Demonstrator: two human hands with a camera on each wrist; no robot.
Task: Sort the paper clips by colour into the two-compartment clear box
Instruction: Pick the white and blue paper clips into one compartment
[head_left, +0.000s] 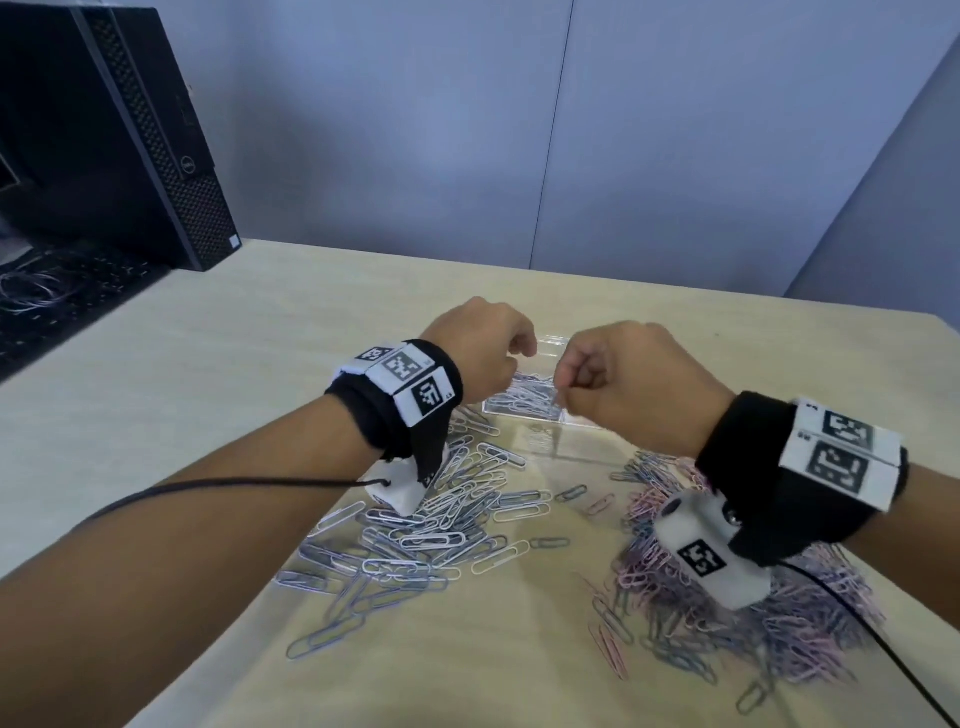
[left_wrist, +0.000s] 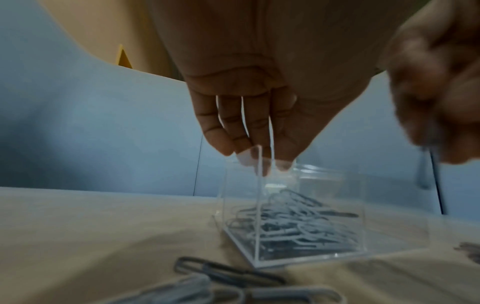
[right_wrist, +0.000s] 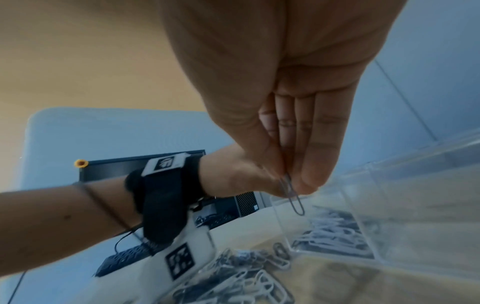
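Note:
The clear two-compartment box (head_left: 550, 342) stands mid-table, and one compartment holds white and grey clips (head_left: 522, 399). My left hand (head_left: 517, 364) hovers over that compartment (left_wrist: 337, 205) with its fingertips (left_wrist: 244, 158) bunched and pointing down. No clip shows between them. My right hand (head_left: 563, 395) is just right of it, above the box (right_wrist: 415, 185). My right hand (right_wrist: 291, 185) pinches one dark grey paper clip (right_wrist: 294, 198), which hangs over the clips in the box (right_wrist: 335, 232). A pile of white and grey clips (head_left: 431, 519) lies near left. A mixed pink, blue and grey pile (head_left: 753, 623) lies near right.
A black computer tower (head_left: 130, 135) and a keyboard (head_left: 62, 296) sit at the back left. Blue partition walls (head_left: 675, 156) close off the far side of the wooden table (head_left: 208, 364). Black cables run from both wrist cameras along my forearms.

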